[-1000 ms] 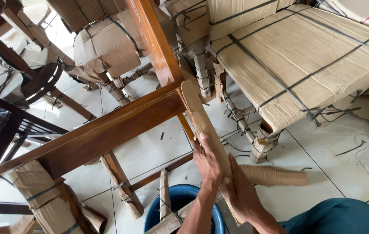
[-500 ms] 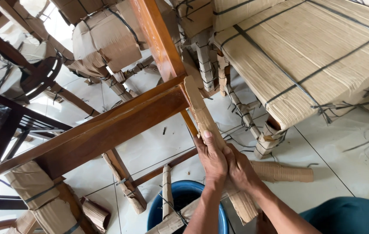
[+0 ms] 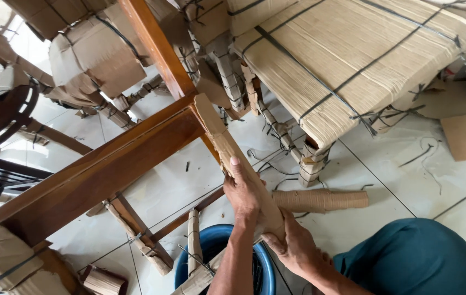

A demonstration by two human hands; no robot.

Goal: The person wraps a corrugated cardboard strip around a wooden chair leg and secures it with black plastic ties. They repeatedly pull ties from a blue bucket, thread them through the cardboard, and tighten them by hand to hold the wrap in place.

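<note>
Head view: my left hand (image 3: 244, 194) and right hand (image 3: 293, 248) both squeeze the cardboard wrap (image 3: 233, 158). It runs up the wooden chair leg (image 3: 211, 150), between my palms.

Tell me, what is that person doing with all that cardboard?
A person grips a cardboard-wrapped wooden leg of a brown wooden furniture frame with both hands: the left hand higher up, the right hand lower down. A blue bucket sits below. Furniture bundled in cardboard and black straps stands on the white tiled floor.

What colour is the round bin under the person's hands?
Blue; the bin shows best in the head view, below the left hand.
</note>
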